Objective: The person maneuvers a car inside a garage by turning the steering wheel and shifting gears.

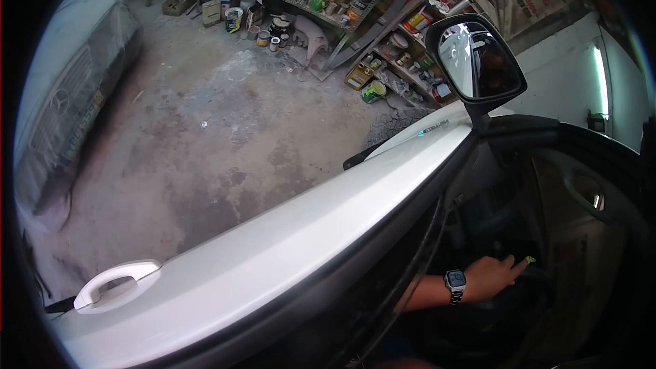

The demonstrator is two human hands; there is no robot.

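Note:
My left hand (490, 277), with a metal digital watch (455, 285) on its wrist, is inside the car over a dark steering wheel (536, 294). Its back faces up and at least two fingers stretch forward, apart from each other. A small yellow patch (530, 260) shows at one fingertip; I cannot make out what it is. Shadow hides the lower fingers. My right hand does not show. Beside the arm runs the white car door (294, 246), its outer handle (116, 279) at lower left.
A side mirror (478, 58) stands out ahead of the door. Shelves (287, 1) of paint cans line the back, with more cans (264, 38) on the concrete floor (205, 143). A plastic-covered car (75, 89) is parked at left. A lit tube (600, 82) hangs at right.

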